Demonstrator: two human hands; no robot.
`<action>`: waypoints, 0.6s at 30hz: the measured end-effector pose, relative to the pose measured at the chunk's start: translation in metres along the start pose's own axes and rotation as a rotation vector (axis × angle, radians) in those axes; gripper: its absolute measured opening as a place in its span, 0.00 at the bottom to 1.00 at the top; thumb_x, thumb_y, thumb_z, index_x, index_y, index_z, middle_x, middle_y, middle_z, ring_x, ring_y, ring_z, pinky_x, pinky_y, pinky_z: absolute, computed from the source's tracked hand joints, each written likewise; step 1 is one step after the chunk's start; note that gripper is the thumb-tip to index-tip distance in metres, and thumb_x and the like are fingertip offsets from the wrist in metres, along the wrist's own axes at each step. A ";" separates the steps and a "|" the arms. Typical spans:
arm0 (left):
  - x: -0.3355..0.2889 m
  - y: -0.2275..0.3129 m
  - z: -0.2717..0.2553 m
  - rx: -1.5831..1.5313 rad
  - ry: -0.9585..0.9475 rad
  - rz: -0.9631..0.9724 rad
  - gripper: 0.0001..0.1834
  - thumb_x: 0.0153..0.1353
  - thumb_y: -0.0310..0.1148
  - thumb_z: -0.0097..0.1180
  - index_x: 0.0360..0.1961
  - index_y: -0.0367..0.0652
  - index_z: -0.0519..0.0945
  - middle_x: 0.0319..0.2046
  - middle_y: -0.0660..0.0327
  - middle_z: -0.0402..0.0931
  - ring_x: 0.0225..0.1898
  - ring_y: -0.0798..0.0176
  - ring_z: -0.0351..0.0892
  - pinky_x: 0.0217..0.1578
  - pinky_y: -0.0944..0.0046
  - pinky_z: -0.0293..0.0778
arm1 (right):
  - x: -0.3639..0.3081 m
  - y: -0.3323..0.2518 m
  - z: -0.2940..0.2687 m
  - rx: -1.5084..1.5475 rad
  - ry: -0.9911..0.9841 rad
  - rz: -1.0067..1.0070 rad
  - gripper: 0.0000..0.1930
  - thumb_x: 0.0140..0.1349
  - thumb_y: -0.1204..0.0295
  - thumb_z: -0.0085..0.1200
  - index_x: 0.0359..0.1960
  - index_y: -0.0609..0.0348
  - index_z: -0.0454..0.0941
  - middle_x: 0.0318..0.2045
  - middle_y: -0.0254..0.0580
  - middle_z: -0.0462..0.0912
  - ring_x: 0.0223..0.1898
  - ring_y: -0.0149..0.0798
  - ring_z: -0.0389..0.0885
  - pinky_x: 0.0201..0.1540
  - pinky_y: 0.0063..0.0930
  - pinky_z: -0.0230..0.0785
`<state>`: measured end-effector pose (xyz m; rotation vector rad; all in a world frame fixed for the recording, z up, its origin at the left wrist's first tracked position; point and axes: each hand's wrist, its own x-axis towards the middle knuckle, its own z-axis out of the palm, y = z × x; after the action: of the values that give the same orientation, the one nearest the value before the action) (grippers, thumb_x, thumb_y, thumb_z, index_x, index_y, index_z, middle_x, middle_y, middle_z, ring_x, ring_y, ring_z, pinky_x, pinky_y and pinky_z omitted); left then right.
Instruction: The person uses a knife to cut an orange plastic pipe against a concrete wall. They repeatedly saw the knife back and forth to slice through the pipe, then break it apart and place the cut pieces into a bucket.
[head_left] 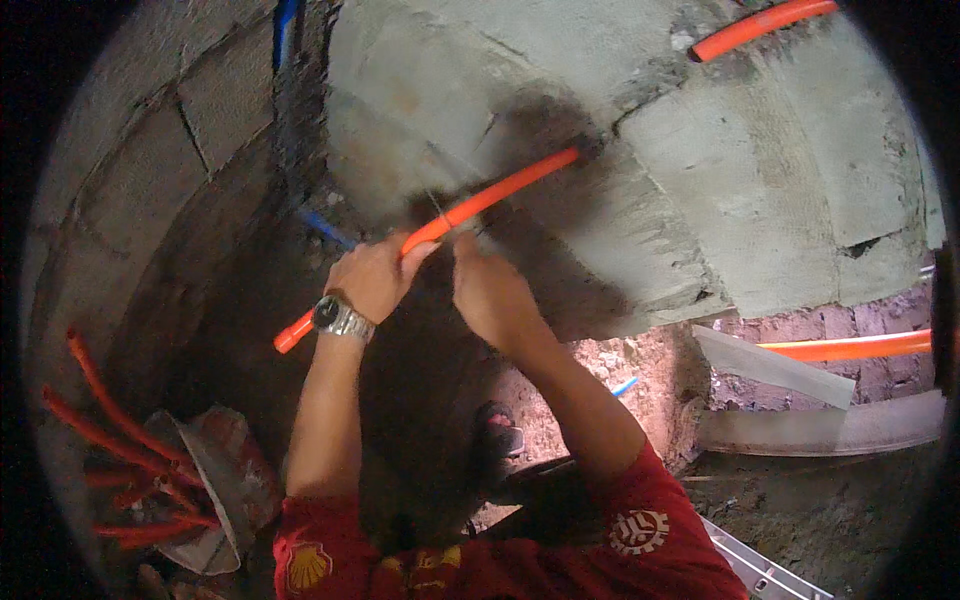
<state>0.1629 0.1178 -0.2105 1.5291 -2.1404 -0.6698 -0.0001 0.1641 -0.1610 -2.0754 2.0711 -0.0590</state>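
A bent orange conduit pipe [512,187] crosses in front of the block wall, its upper end against a dark patch and its lower end sticking out past my left wrist. My left hand [372,278] is wrapped round the pipe, thumb along it. Just right of it, my right hand [497,298] is closed beside the underside of the pipe. A thin wire-like strip [436,203] crosses the pipe between the hands. Whether my right fingers hold its other end is hidden.
A blue pipe [325,228] runs in a wall groove. Another orange pipe [765,28] lies upper right. A bucket [215,490] with several orange pipe pieces stands lower left. Lower right are an orange pipe [850,346], boards [820,428] and a metal ladder [765,572].
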 end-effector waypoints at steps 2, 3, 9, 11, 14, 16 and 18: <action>-0.005 -0.010 0.004 -0.021 0.019 0.008 0.30 0.68 0.64 0.43 0.46 0.49 0.80 0.27 0.45 0.82 0.33 0.35 0.83 0.33 0.38 0.77 | -0.012 0.003 -0.003 -0.024 -0.087 -0.020 0.18 0.65 0.73 0.44 0.56 0.65 0.66 0.32 0.69 0.83 0.35 0.69 0.84 0.42 0.63 0.76; -0.004 -0.010 0.004 -0.012 0.034 0.015 0.30 0.68 0.64 0.43 0.46 0.49 0.80 0.27 0.45 0.82 0.32 0.35 0.83 0.32 0.38 0.77 | -0.026 0.005 -0.009 -0.029 -0.126 0.051 0.17 0.65 0.73 0.44 0.55 0.65 0.66 0.32 0.69 0.83 0.35 0.69 0.84 0.41 0.62 0.76; -0.006 0.003 0.005 0.080 0.089 -0.015 0.29 0.69 0.63 0.43 0.41 0.47 0.79 0.23 0.45 0.81 0.28 0.36 0.82 0.30 0.40 0.77 | -0.021 0.008 -0.004 -0.025 -0.040 0.033 0.14 0.68 0.71 0.44 0.53 0.62 0.66 0.31 0.67 0.83 0.35 0.67 0.84 0.40 0.62 0.75; -0.004 0.003 -0.002 0.051 0.101 0.018 0.27 0.69 0.61 0.46 0.39 0.47 0.79 0.23 0.47 0.81 0.28 0.36 0.82 0.28 0.39 0.76 | -0.006 0.005 0.002 -0.007 0.012 0.010 0.13 0.69 0.70 0.43 0.52 0.60 0.66 0.28 0.66 0.83 0.34 0.67 0.84 0.39 0.62 0.75; -0.010 0.003 0.001 -0.038 0.107 0.063 0.25 0.68 0.60 0.49 0.40 0.49 0.79 0.24 0.47 0.81 0.30 0.37 0.82 0.28 0.39 0.75 | -0.017 0.016 0.003 0.035 -0.031 0.047 0.10 0.72 0.68 0.41 0.49 0.59 0.65 0.25 0.63 0.82 0.32 0.67 0.83 0.38 0.62 0.75; -0.008 -0.001 -0.002 -0.076 0.064 0.102 0.25 0.68 0.60 0.49 0.41 0.48 0.79 0.24 0.45 0.81 0.31 0.36 0.81 0.29 0.39 0.75 | -0.019 0.018 0.008 0.044 -0.016 0.028 0.10 0.73 0.66 0.40 0.48 0.58 0.64 0.25 0.63 0.82 0.30 0.67 0.83 0.37 0.64 0.74; -0.006 -0.001 0.000 -0.141 0.032 0.119 0.24 0.69 0.59 0.48 0.41 0.48 0.79 0.25 0.44 0.81 0.31 0.34 0.81 0.30 0.38 0.75 | -0.018 0.024 0.011 0.046 0.003 0.020 0.11 0.73 0.64 0.40 0.48 0.58 0.63 0.24 0.63 0.82 0.29 0.67 0.82 0.36 0.65 0.73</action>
<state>0.1657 0.1227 -0.2112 1.3189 -2.0942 -0.7330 -0.0220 0.1837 -0.1737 -2.0292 2.0718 -0.1066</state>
